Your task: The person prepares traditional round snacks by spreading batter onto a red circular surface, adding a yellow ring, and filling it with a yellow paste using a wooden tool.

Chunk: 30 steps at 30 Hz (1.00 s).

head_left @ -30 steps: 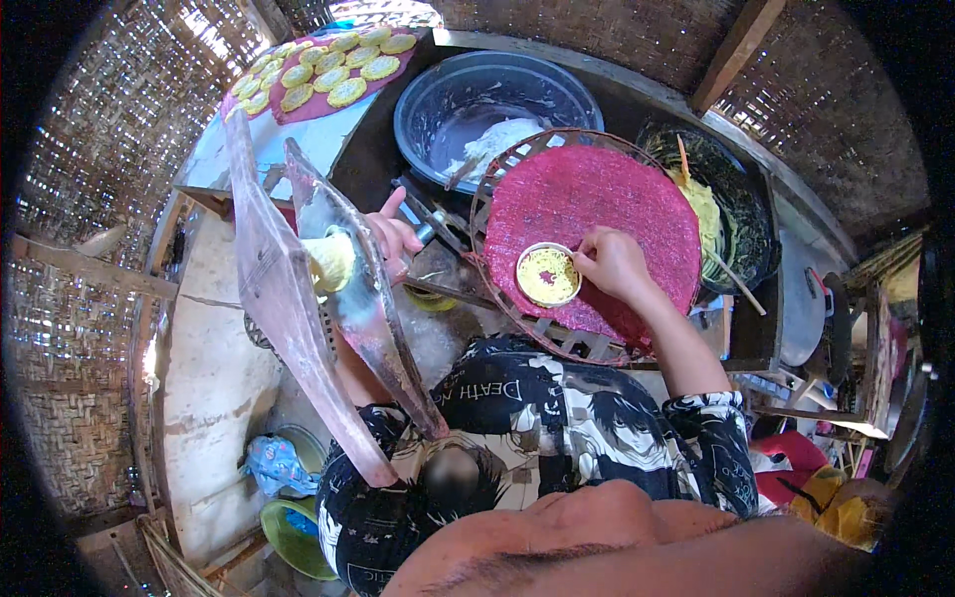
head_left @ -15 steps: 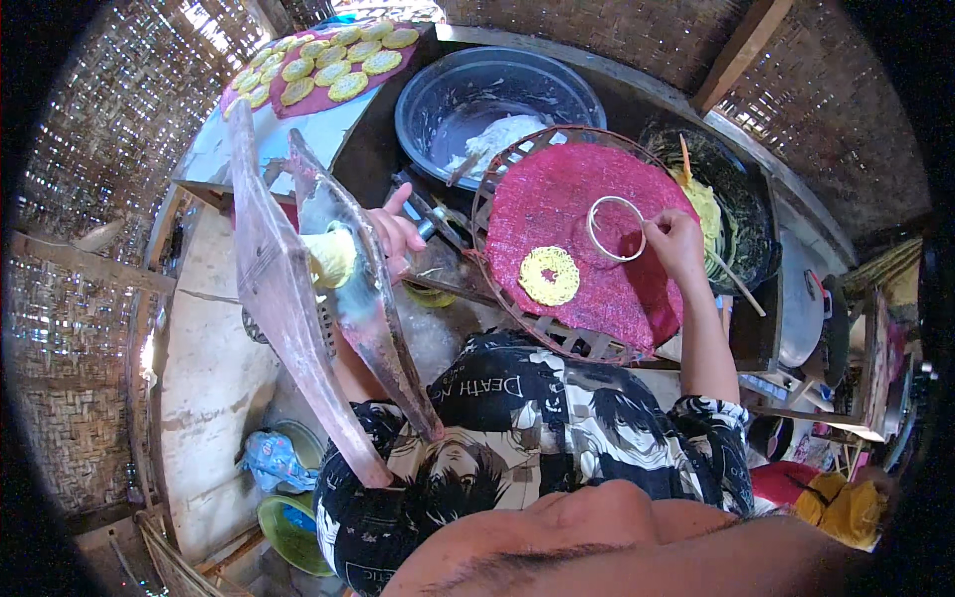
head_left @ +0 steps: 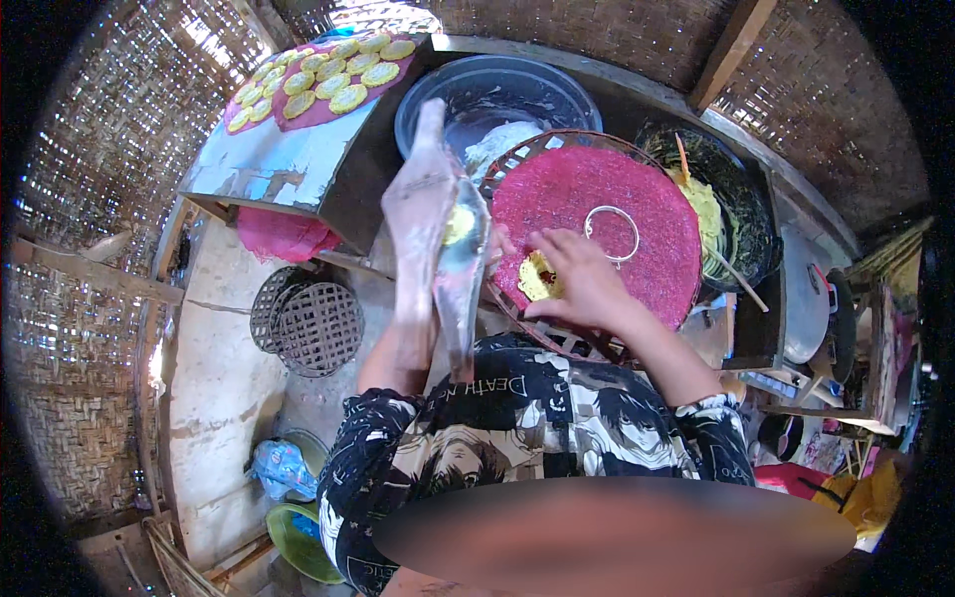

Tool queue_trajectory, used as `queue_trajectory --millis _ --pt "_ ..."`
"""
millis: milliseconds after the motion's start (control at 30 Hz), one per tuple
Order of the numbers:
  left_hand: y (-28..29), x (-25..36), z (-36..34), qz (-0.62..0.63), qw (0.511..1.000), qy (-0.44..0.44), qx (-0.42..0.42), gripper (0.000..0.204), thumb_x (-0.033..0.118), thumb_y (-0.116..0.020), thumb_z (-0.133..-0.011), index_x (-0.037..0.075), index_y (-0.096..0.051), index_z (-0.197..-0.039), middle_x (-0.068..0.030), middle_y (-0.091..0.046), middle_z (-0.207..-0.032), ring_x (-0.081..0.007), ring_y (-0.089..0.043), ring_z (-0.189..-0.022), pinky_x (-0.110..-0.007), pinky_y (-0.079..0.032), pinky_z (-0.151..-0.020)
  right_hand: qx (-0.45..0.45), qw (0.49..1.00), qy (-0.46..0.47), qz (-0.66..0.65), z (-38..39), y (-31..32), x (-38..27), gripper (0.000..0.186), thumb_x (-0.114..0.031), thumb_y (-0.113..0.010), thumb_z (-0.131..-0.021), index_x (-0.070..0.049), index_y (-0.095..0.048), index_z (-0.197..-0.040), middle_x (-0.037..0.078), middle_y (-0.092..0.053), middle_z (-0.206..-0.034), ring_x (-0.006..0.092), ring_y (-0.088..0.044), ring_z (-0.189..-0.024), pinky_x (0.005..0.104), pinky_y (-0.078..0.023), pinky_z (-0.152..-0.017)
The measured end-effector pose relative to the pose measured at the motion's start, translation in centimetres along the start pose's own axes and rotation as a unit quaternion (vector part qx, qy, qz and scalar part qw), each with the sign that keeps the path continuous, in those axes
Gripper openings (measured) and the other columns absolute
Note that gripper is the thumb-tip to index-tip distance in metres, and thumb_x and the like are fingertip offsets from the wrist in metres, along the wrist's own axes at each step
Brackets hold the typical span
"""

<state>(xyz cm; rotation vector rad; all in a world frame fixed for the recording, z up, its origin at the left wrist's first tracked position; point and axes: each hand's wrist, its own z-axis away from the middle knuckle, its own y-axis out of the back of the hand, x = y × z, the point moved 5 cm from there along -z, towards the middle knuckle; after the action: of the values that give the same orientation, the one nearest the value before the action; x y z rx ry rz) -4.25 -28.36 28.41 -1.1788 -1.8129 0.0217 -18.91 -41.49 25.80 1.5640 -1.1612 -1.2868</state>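
Observation:
A wooden press (head_left: 423, 234) with two long tapering boards stands upright in front of me, with yellow dough at a hole in its inner board. My left hand (head_left: 500, 244) is mostly behind it, gripping it; only a few fingers show by the tray's left edge. My right hand (head_left: 585, 279) reaches over a lacy yellow dough ring (head_left: 535, 279) on a red cloth (head_left: 647, 209), thumb and fingers apart around its right side. Beyond that hand a thin pale hoop (head_left: 612, 209) lies on the cloth. The cloth covers a round woven tray (head_left: 532, 144).
Behind the tray stands a large dark basin (head_left: 418, 95) with white dough. A black bowl (head_left: 751, 189) at right holds yellow dough and a stick (head_left: 736, 281). Several yellow discs (head_left: 348, 98) lie on red cloth at the far left. Woven trays (head_left: 316, 328) sit lower left.
My left hand has brought the press rightward, up to the tray. My right hand has let the hoop down on the cloth and moved left to the dough ring.

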Motion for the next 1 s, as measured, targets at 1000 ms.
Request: queue_trajectory --millis 1000 --pt "-0.9 -5.2 3.9 -0.306 0.917 0.183 -0.178 0.023 0.015 -0.065 -0.066 0.007 -0.049 -0.081 -0.0092 -0.054 -0.075 -0.0251 -0.056 -0.075 -0.041 -0.027 -0.097 0.302 0.743 -0.240 -0.547 5.4 3.5 8.2 0.035 -0.010 -0.058 -0.079 0.000 -0.050 -0.112 0.008 -0.056 -0.103 0.0138 -0.054 -0.090 0.0265 -0.044 -0.077"
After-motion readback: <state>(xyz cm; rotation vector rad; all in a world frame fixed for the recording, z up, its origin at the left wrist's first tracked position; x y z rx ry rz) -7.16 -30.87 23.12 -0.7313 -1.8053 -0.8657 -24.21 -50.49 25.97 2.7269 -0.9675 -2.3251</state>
